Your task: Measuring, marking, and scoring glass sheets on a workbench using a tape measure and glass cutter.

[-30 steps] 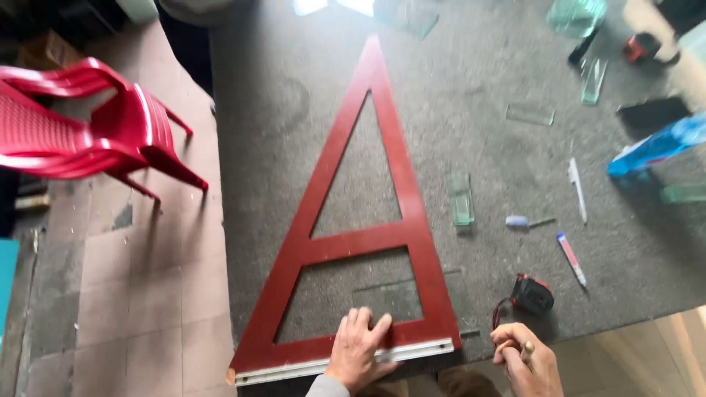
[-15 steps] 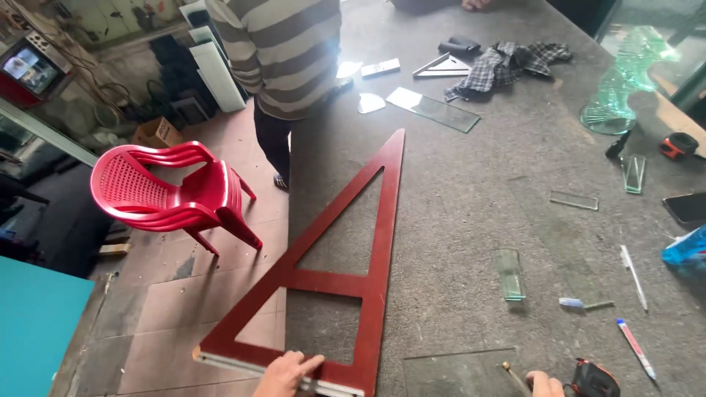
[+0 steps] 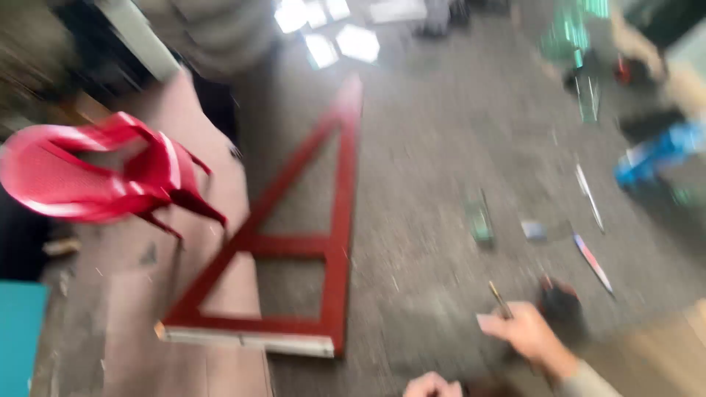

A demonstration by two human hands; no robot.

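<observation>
Here: right hand (image 3: pixel 531 332) pinching a thin pencil-like tool (image 3: pixel 501 300) over the grey surface (image 3: pixel 434 184); left hand (image 3: pixel 430 384), grip unreadable, near red triangular frame (image 3: pixel 294 242).

No packages, labels, signs or screens.

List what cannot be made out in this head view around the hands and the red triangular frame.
- Right hand: thin tool blurred, kind unclear.
- Left hand: cut off by bottom edge.
- Small items right of the red triangular frame: smeared by motion.
- Person at top: cropped, blurred.
</observation>
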